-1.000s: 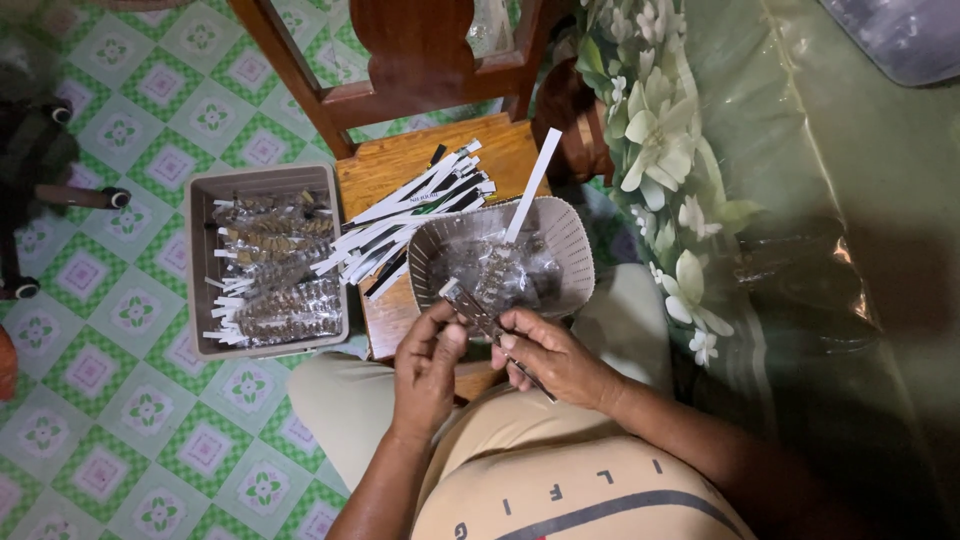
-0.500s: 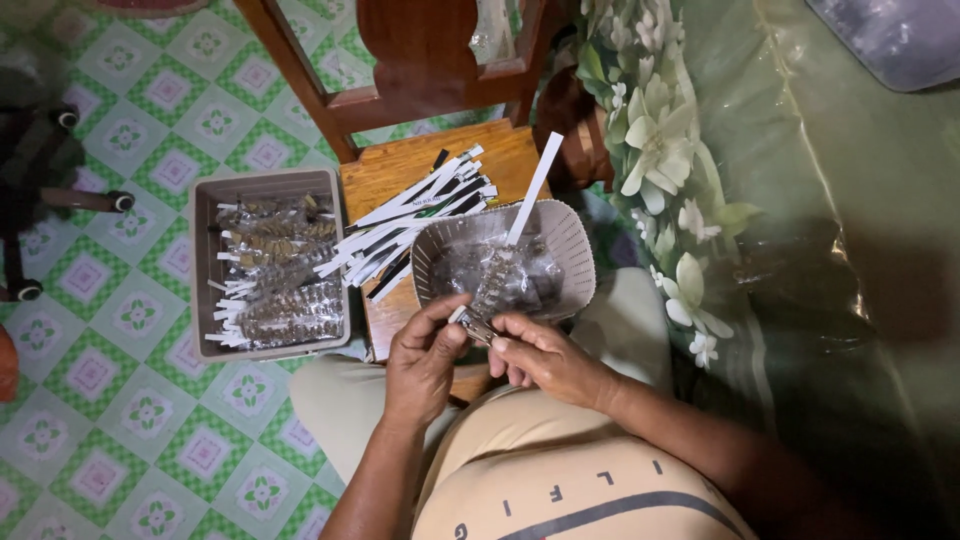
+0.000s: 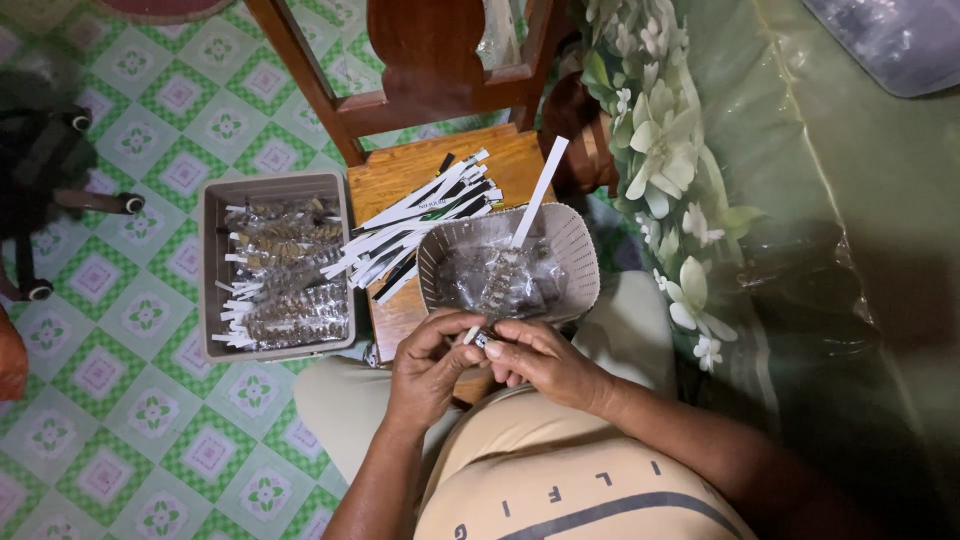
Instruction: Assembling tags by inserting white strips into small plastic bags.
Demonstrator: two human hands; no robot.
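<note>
From the head camera, your left hand (image 3: pixel 428 368) and right hand (image 3: pixel 545 362) meet just above your lap, fingertips together. Between them you pinch a small clear plastic packet with a thin white paper strip (image 3: pixel 478 335); both grips are narrow, closed on that one small piece, and what is inside it is too small to tell.

Just beyond your fingers sits a round beige plastic basket with a slotted rim (image 3: pixel 580 250), touching the near edge of a small wooden stool (image 3: pixel 400 180) that serves as your counter. The basket holds a heap of clear crinkled packets (image 3: pixel 495 275), and one long white strip (image 3: pixel 540 190) leans upright out of it.

A loose fan of white and dark paper strips (image 3: pixel 415 225) lies across the stool top, beside the basket on its left.

Left of the stool, on the green-and-white patterned tile floor (image 3: pixel 150 420), stands a grey rectangular plastic tray (image 3: pixel 210 260) filled with rows of finished packets with white tabs (image 3: pixel 285 275).

To your right a green cloth with white flowers (image 3: pixel 670 150) hangs near the basket.
</note>
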